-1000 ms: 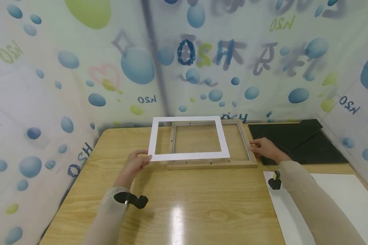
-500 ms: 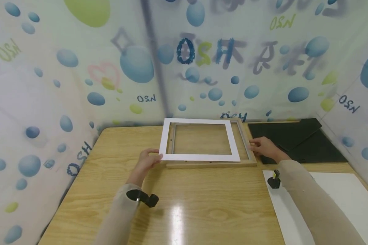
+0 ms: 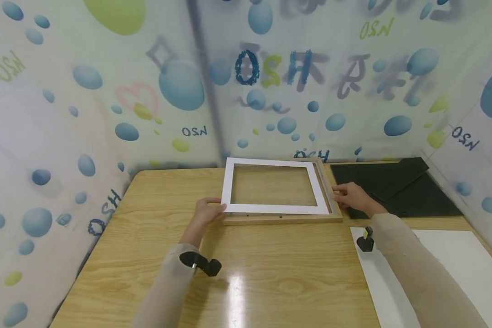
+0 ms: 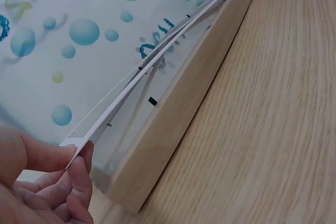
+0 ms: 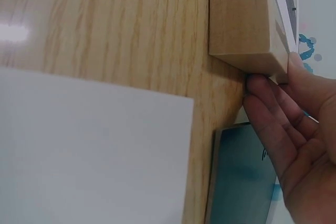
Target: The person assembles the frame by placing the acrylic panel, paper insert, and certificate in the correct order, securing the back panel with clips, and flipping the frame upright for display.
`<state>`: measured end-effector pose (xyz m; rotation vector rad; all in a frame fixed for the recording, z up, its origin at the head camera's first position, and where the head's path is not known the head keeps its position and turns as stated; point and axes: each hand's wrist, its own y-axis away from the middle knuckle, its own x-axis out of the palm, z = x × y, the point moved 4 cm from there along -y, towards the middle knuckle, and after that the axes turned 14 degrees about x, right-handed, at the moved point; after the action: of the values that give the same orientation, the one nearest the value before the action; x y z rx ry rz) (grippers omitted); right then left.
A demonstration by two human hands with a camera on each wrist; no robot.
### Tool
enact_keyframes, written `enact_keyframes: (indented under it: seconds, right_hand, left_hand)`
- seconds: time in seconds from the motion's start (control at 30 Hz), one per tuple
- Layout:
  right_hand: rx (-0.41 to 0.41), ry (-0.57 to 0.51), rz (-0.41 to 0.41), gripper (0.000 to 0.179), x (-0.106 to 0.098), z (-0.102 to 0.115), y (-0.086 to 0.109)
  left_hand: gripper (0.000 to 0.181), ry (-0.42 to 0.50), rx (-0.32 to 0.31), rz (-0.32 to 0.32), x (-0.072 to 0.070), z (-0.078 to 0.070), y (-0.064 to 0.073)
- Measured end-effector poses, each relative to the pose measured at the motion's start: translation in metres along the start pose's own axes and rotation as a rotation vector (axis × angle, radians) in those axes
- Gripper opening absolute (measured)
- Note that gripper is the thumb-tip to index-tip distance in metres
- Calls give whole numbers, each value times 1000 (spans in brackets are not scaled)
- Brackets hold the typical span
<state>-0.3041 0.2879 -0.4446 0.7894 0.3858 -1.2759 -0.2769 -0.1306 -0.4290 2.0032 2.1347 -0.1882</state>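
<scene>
My left hand (image 3: 207,213) pinches the near-left corner of a white picture mat (image 3: 276,209), a flat border with a large rectangular opening. The mat lies over a light wooden picture frame (image 3: 283,220), tilted, its left end raised. In the left wrist view, thumb and fingers of the left hand (image 4: 47,177) clasp the mat's corner, and the mat bows above the frame's wooden side (image 4: 173,98). Small dark tabs line the frame's inner edge. My right hand (image 3: 354,198) grips the frame's right side; in the right wrist view its fingers press the frame's corner (image 5: 241,51).
A black folder-like sheet (image 3: 393,191) lies at the back right of the wooden table (image 3: 287,273). In front of it, partly under the right forearm, is a large white board (image 3: 451,250). A patterned curtain (image 3: 270,91) hangs behind the table.
My left hand has moved right, carrying the mat further over the wooden frame until it nearly lines up with it. The right hand stays at the frame's right side.
</scene>
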Motion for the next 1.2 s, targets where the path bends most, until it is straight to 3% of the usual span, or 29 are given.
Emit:
enact_keyframes:
  seconds: [0.23,0.73,0.97,1.2]
  right_hand:
    - [22,2,-7,47,0,1,-1]
    - [33,-30,2,49,1,0,-2]
    - [25,-26,7,47,0,0,-1]
    - [14,-30,15,47,1,-1,-2]
  left_hand:
    - [32,32,-28,-8,12,-1,1]
    - [28,-141,55,18,21,-9,2]
    - [18,-341,173,47,23,-13,-1]
    - [15,-620,256,142,27,-26,-3]
